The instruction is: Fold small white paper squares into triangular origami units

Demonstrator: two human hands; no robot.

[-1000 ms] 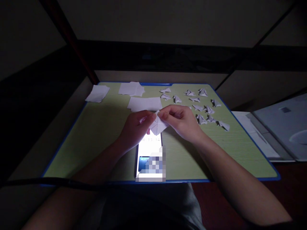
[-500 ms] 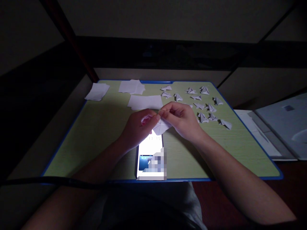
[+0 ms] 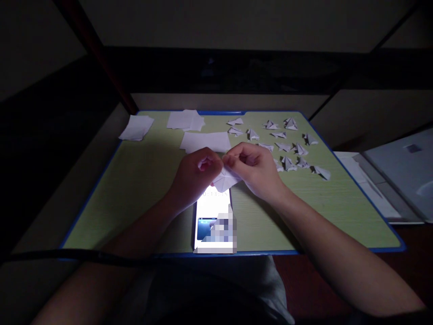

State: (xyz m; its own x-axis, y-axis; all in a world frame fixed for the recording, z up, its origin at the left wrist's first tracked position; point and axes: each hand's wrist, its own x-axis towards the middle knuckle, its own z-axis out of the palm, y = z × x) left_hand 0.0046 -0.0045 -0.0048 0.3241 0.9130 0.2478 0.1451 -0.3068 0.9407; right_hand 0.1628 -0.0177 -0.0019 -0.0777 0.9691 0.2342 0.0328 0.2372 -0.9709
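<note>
A small folded white paper [image 3: 226, 180] is pinched between both of my hands, held above the top end of a lit phone [image 3: 213, 207]. My left hand [image 3: 196, 176] grips its upper left edge with thumb and curled fingers. On the other side, my right hand [image 3: 255, 169] pinches the paper close to the left fingertips. Crease lines show on the part that hangs below the fingers; its top is hidden by them. The phone lies on the green table [image 3: 135, 189], its screen bright with digits and a picture, partly pixelated.
Several folded paper figures [image 3: 290, 124] stand spread over the table's right back. Flat white sheets lie behind my hands [image 3: 206, 141], at the back [image 3: 185, 120] and in the far left corner [image 3: 137, 127]. A dark cable [image 3: 84, 255] crosses the front edge.
The view has shifted slightly. My hands stay together on the paper, the left fingers curled a little more over its top edge. Nothing on the table has been moved.
</note>
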